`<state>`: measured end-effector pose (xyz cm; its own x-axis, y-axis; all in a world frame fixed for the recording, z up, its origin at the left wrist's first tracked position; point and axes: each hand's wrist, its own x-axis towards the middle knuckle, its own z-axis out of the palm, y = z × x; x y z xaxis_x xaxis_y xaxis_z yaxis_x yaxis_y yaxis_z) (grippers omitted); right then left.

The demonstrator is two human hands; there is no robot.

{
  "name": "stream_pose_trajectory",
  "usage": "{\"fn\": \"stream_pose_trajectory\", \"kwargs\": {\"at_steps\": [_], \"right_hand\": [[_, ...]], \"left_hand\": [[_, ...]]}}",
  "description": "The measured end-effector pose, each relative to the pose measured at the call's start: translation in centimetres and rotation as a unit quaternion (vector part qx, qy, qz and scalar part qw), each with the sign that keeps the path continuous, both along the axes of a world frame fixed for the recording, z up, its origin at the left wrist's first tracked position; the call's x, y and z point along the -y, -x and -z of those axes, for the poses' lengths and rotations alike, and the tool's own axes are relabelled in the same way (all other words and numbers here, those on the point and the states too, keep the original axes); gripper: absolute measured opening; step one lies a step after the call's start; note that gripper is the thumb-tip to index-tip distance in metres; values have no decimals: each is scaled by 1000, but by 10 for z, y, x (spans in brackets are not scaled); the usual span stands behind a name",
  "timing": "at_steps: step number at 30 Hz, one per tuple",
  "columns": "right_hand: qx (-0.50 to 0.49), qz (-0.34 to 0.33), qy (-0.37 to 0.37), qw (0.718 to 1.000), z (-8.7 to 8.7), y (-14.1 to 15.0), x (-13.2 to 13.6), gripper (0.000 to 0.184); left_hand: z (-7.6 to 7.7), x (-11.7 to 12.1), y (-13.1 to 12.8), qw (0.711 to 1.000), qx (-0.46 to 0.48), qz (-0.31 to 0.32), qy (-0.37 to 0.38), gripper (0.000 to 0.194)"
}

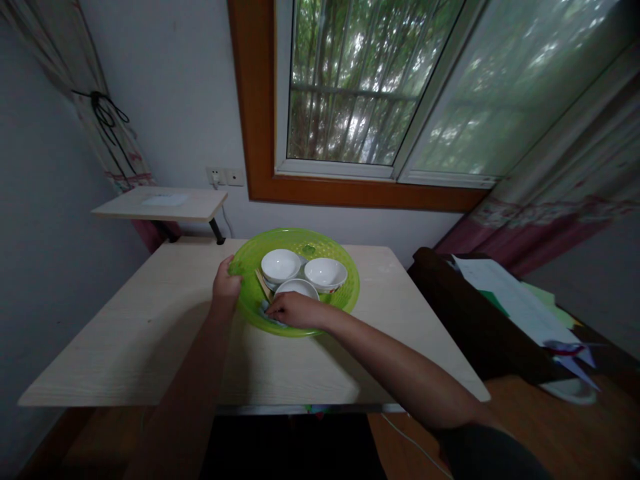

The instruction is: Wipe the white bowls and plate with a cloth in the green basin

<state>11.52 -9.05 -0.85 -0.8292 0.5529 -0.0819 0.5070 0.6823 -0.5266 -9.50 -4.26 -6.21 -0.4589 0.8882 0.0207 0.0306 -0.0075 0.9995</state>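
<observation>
A round, bright green plastic basket (345, 257) with a perforated bottom is tilted toward me over the table. My left hand (226, 287) grips its left rim, fingers wrapped round it. Inside are white bowls: one at the left (281, 265), one at the right (326, 273), and one nearest me (297, 287), partly hidden by my right hand. Wooden chopsticks (263, 285) lean beside the left bowl. My right hand (295, 310) reaches into the near side of the basket, fingers pinched on a pale, crumpled cloth (269, 315), mostly covered by the fingers.
The light wooden table (125, 333) carries a small raised shelf (185, 207) at the back left, with a paper (165, 199) on it. Right of the table stands a dark brown piece of furniture (450, 313) with papers (515, 293). A window (370, 87) is behind.
</observation>
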Motion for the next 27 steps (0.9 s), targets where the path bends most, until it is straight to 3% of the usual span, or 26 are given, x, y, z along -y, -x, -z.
{"fn": "stream_pose_trajectory", "kwargs": {"at_steps": [5, 15, 20, 25, 27], "right_hand": [[-15, 0, -8, 1000, 4, 0, 0, 27], [10, -67, 128, 989, -13, -83, -7, 25], [-54, -51, 123, 990, -21, -71, 8, 31], [-124, -25, 40, 991, -19, -41, 26, 54], [-132, -12, 13, 991, -18, -35, 30, 52]], "left_hand": [[-3, 2, -2, 1000, 1, 1, 0, 76], [-6, 3, -2, 1000, -14, -4, 8, 74], [1, 0, 1, 1000, -22, -2, 6, 75], [1, 0, 0, 1000, -11, -3, -8, 68], [1, 0, 0, 1000, -8, -1, -11, 68]]}}
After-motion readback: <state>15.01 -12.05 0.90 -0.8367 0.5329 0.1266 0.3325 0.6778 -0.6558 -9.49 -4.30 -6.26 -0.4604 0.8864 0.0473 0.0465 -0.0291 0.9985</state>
